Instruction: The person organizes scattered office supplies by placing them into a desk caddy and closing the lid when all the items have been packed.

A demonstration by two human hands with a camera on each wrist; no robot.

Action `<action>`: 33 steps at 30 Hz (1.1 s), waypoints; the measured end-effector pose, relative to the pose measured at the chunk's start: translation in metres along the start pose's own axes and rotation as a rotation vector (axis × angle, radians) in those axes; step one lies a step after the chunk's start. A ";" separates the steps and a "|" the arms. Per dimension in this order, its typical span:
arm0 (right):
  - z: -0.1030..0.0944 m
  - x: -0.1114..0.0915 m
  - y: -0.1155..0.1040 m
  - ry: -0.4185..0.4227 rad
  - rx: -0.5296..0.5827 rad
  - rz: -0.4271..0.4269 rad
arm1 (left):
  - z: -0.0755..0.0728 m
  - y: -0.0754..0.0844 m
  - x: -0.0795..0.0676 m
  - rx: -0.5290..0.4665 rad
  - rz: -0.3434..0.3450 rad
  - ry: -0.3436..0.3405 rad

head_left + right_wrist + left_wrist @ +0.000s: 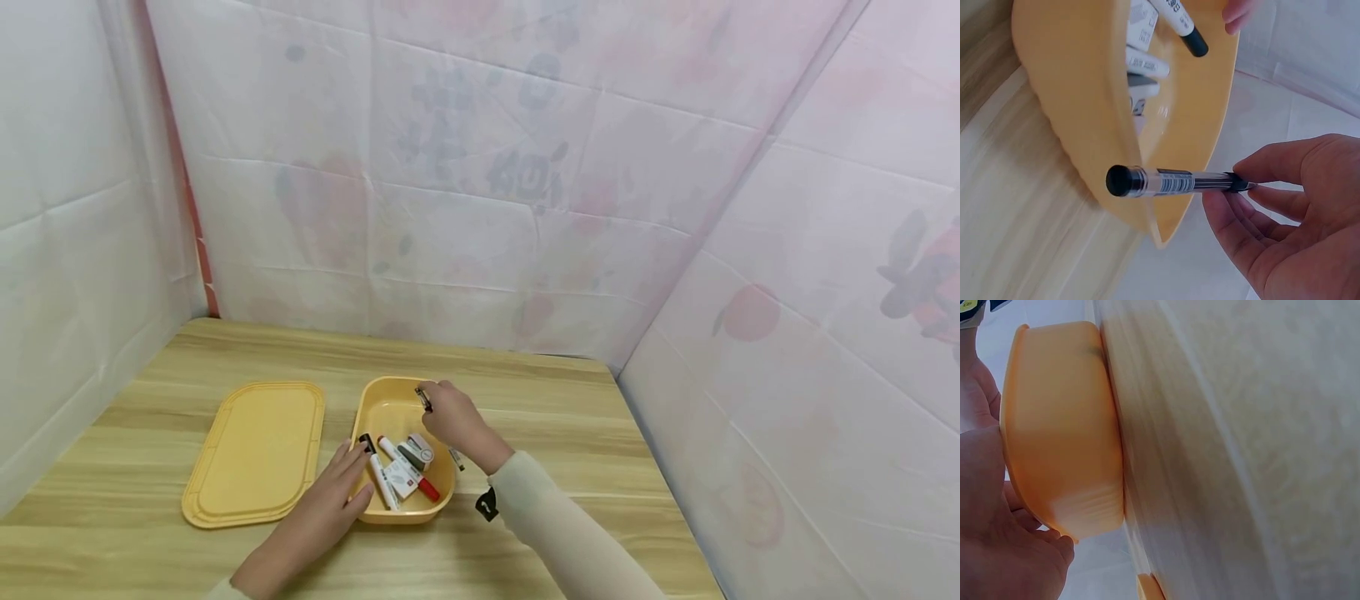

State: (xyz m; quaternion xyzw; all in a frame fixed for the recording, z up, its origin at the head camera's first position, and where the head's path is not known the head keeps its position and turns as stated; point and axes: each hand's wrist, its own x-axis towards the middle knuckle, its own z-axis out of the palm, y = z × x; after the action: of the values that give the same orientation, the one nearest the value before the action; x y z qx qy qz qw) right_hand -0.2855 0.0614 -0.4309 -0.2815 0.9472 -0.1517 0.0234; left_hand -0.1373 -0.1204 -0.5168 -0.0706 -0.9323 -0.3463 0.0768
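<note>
A yellow plastic box (396, 517) stands on the table. My right hand (452, 414) is over its far right rim, pinching a clear gel pen (1175, 182) with a black end between thumb and fingers. My left hand (330, 496) rests over the left rim, its fingers stretched out and reaching just inside. The box holds a black-capped marker (381, 475), a white marker with a red cap (427, 488), a small white carton (399, 478) and a small grey and pale pink item (416, 450).
The yellow lid (258, 450) lies flat on the table left of the box. Just right of the box is a slim pen-like thing (457, 459). Pale printed sheets (450, 208) hang as walls behind the table and at both sides.
</note>
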 end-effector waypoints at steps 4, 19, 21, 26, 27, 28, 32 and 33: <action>0.005 0.003 -0.005 -0.024 0.018 0.003 | 0.000 0.000 0.000 -0.001 0.000 0.000; 0.021 0.010 -0.023 -0.068 -0.028 -0.030 | 0.000 0.000 0.000 -0.006 0.001 -0.001; 0.026 0.011 -0.024 -0.085 -0.032 -0.024 | 0.000 -0.001 -0.001 -0.001 0.003 0.002; 0.036 0.012 -0.025 -0.105 -0.081 -0.050 | 0.000 -0.002 -0.003 0.001 0.007 0.004; 0.038 0.011 -0.025 -0.109 -0.087 -0.052 | 0.000 -0.002 -0.003 0.000 0.006 0.004; 0.039 0.011 -0.026 -0.117 -0.094 -0.054 | 0.000 -0.001 -0.003 0.000 0.007 0.004; 0.045 0.010 -0.026 -0.161 -0.093 -0.042 | -0.001 0.001 -0.002 -0.001 0.013 0.008; 0.046 0.010 -0.026 -0.171 -0.087 -0.044 | -0.001 0.001 -0.002 -0.001 0.015 0.011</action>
State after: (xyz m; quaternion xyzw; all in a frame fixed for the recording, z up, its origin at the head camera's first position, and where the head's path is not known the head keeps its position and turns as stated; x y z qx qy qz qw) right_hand -0.2740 0.0232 -0.4662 -0.3148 0.9411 -0.0862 0.0886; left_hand -0.1345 -0.1206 -0.5157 -0.0758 -0.9311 -0.3466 0.0843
